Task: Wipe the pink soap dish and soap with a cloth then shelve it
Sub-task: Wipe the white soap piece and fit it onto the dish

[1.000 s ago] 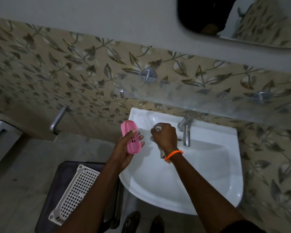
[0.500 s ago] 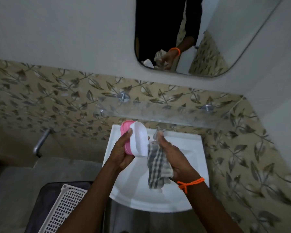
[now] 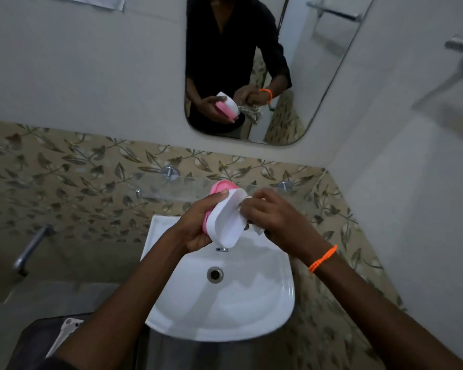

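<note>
My left hand [image 3: 195, 225] grips the pink soap dish [image 3: 221, 186] from the left and holds it tilted above the white sink [image 3: 251, 311]. A white bar of soap [image 3: 227, 222] lies in the dish, facing right. My right hand [image 3: 273, 217], with an orange band on its wrist, presses a checked cloth [image 3: 258, 230] against the soap's right side. Most of the cloth is hidden under the fingers. A glass shelf [image 3: 155, 186] is fixed to the tiled wall just behind the dish.
A mirror [image 3: 251, 62] hangs above the shelf and reflects the person with the dish and cloth. A metal tap [image 3: 28, 249] juts from the left wall. A dark stool with a white basket [image 3: 62, 335] stands at the lower left. A white wall closes in the right side.
The view has tilted up, showing more of the mirror. The hanging cloth is now bunched in my right hand against the soap. The dish has stayed in my left hand.
</note>
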